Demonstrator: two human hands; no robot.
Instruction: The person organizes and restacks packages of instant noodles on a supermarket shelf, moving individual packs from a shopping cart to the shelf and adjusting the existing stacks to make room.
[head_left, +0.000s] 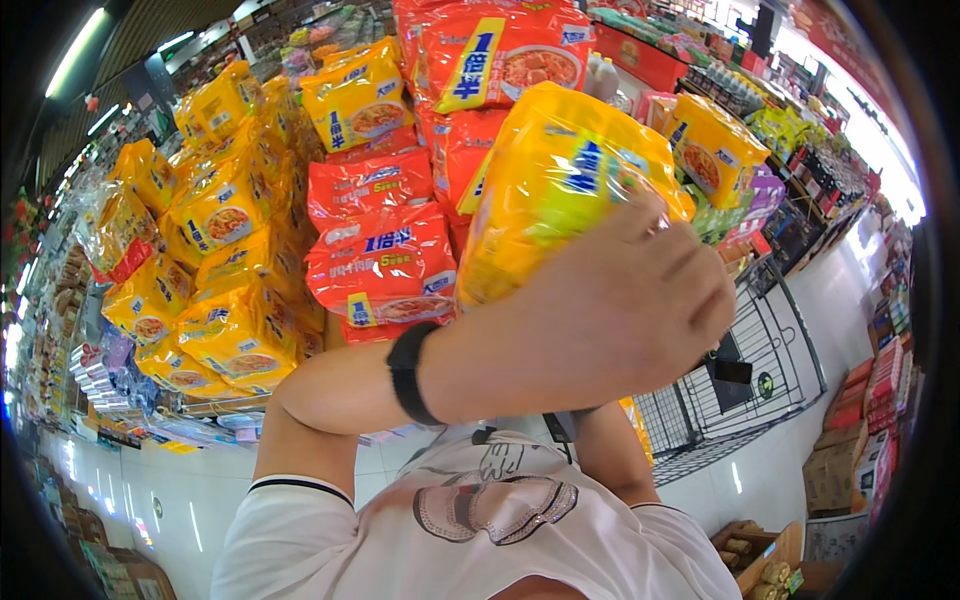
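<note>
My left forearm, with a black wristband, crosses in front of me to the right. My left hand (667, 277) is curled against the near right side of a large yellow multipack of instant noodles (555, 165) and appears to grip it; the fingertips are partly hidden. This glossy pack is tilted in front of stacked red noodle multipacks (382, 262). My right hand is out of view, hidden behind the left forearm; only the right upper arm shows. Beside that arm, a strip of yellow packaging (637, 431) is visible.
Yellow noodle multipacks (240, 330) are stacked at the left. Another yellow multipack (712, 154) sits on green and purple packs at the right. A wire shopping cart (795, 337) stands at my right, with a dark phone-like object (733, 371) on it. Cartons (836, 465) line the far right.
</note>
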